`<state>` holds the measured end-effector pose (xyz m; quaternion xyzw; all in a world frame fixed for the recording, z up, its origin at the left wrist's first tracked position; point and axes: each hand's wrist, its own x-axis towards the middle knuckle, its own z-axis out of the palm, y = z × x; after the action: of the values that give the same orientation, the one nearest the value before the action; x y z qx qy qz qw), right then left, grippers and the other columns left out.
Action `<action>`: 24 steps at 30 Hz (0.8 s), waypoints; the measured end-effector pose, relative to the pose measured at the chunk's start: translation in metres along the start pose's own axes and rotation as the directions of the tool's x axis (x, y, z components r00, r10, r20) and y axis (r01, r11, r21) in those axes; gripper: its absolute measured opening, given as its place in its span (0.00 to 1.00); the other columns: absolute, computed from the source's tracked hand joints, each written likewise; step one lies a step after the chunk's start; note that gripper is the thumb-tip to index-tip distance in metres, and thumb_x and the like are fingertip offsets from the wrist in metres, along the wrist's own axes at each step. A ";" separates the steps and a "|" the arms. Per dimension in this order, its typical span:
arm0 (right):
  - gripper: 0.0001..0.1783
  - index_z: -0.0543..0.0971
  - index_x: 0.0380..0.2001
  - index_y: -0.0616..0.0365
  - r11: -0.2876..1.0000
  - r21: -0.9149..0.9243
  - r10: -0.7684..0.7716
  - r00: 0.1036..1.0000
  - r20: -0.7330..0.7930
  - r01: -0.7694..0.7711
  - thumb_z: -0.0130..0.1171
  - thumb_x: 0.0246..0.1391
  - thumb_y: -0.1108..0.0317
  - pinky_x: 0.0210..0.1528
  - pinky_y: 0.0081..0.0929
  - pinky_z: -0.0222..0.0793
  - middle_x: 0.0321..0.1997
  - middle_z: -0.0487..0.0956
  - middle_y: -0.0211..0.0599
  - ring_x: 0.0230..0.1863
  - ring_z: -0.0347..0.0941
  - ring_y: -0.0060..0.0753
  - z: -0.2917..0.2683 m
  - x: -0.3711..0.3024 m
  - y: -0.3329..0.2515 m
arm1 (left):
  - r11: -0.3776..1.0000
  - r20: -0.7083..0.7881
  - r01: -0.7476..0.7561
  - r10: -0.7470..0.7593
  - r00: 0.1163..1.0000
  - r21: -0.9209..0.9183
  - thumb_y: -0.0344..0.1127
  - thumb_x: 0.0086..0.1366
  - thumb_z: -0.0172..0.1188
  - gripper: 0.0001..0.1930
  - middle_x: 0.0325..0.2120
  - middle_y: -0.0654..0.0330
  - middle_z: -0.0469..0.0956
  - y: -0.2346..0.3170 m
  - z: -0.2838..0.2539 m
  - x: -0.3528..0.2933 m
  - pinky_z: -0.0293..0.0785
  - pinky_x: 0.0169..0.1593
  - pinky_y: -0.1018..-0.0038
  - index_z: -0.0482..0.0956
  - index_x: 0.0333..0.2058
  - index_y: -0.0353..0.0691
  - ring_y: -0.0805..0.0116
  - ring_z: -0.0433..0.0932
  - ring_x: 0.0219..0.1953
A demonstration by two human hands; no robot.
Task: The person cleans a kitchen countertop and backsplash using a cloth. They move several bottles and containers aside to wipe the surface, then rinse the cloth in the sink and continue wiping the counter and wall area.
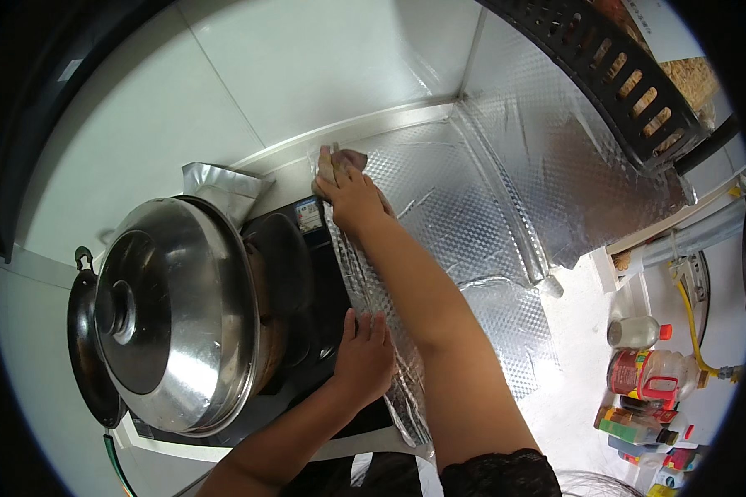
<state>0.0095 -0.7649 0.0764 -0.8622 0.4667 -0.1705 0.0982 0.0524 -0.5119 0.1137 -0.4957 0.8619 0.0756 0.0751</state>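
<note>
A sheet of silver embossed foil covers the counter right of the black stove and continues up the side wall. My right hand reaches to the far end of the foil's left edge, near the back wall. Its fingers close over something brownish, partly covered by the hand, whose kind I cannot make out. Nearer to me, my left hand rests on the crinkled foil edge beside the stove, fingers stretched out and holding nothing. The right forearm crosses over the foil.
On the stove stands a large pot with a domed metal lid; a black pan is left of it. Behind sits a silver foil piece. A black slotted rack hangs upper right. Several bottles stand lower right.
</note>
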 end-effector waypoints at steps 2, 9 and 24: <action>0.32 0.71 0.60 0.43 0.998 0.018 -0.059 0.998 -0.006 0.059 0.55 0.47 0.71 0.63 0.45 0.57 0.66 0.64 0.46 0.69 0.55 0.50 0.005 -0.025 -0.009 | 1.000 -0.057 0.006 -0.006 0.998 -0.008 0.51 0.52 0.67 0.37 0.58 0.43 0.64 -0.002 0.002 -0.006 0.44 0.66 0.40 0.71 0.54 0.28 0.48 0.61 0.63; 0.34 0.72 0.59 0.44 0.981 0.019 -0.195 0.972 0.128 0.194 0.59 0.44 0.74 0.61 0.44 0.59 0.65 0.65 0.41 0.69 0.55 0.48 -0.038 -0.167 -0.041 | 0.986 -0.223 -0.076 0.041 0.974 -0.148 0.42 0.56 0.64 0.19 0.49 0.53 0.77 -0.009 0.009 -0.032 0.52 0.65 0.46 0.79 0.43 0.37 0.59 0.74 0.54; 0.30 0.80 0.50 0.48 0.978 0.207 0.009 0.989 -0.150 0.022 0.55 0.39 0.82 0.66 0.40 0.57 0.60 0.73 0.43 0.64 0.64 0.47 -0.108 -0.193 0.002 | 0.787 -0.523 -0.154 -0.237 0.818 -0.597 0.35 0.57 0.67 0.08 0.25 0.59 0.81 -0.008 -0.020 -0.058 0.74 0.47 0.60 0.78 0.25 0.40 0.61 0.80 0.29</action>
<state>-0.1311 -0.6054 0.1369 -0.8334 0.4497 -0.2831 0.1518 0.0867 -0.4712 0.1444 -0.5112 0.7591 0.1977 -0.3512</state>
